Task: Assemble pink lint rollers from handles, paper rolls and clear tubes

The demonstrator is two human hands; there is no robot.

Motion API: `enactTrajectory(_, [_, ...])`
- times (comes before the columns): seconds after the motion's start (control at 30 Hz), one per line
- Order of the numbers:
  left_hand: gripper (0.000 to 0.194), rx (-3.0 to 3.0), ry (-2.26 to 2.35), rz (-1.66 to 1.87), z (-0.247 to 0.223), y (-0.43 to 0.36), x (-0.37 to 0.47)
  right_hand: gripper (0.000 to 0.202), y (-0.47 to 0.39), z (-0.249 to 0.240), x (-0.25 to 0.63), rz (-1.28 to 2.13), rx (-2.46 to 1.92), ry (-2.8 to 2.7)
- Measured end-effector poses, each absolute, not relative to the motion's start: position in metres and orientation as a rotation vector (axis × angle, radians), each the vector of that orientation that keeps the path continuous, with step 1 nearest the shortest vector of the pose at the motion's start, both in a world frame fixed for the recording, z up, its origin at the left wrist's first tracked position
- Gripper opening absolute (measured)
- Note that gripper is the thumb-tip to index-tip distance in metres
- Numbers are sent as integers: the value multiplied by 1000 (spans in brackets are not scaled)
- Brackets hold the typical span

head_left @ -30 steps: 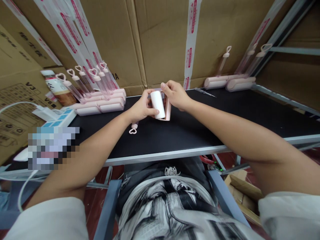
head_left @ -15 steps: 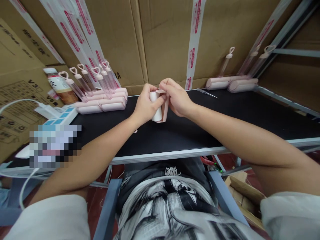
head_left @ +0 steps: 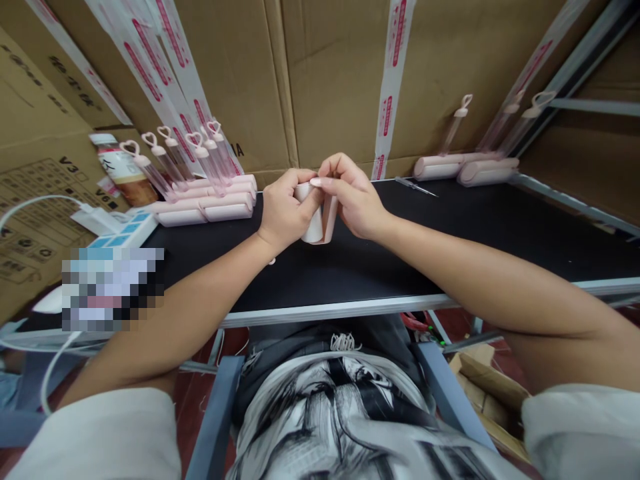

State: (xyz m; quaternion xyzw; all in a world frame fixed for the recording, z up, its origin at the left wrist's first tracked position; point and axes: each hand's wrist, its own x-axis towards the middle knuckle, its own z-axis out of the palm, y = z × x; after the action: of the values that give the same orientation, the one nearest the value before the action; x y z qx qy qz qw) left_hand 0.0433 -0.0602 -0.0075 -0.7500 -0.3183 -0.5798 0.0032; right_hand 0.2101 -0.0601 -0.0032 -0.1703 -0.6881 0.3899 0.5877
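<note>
Above the black tabletop (head_left: 350, 273), my left hand (head_left: 286, 208) is wrapped around a pink plastic casing (head_left: 329, 223) with a white cylindrical part (head_left: 314, 230) beside it. The two pieces stand upright and form a narrow V, with my left thumb across the gap. My right hand (head_left: 357, 200) is closed at the casing's top right, thumb and index finger pinching at its upper end. Those fingertips cover the top, so any small part there is hidden. A small pale ring (head_left: 272, 261) lies under my left wrist.
Pink devices with heart-topped clear tubes (head_left: 210, 207) stand at the left; more similar pink devices (head_left: 487, 170) are at the right. A thin screwdriver-like tool (head_left: 417, 187) lies at the back. A bottle (head_left: 123, 170), power strip (head_left: 125, 233) and cables are left. Cardboard (head_left: 330, 80) walls the back.
My right thumb and fingers have shifted slightly left over the casing's top, covering the pale oval end seen before. The white part and casing lean a little differently.
</note>
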Motion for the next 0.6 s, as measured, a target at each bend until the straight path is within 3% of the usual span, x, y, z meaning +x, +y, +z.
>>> enactTrajectory(0.33, [52, -2397, -958, -1925, -4, -63, 53, 53, -57, -5, 209, 518, -467, -1614])
enactTrajectory(0.5, [68, -2549, -753, -1989, -15, -49, 56, 57, -47, -2, 218, 415, -489, -1586])
enactTrajectory(0.6, [64, -2553, -714, -1955, -22, -46, 56, 57, -45, -1, 221, 361, -502, -1616])
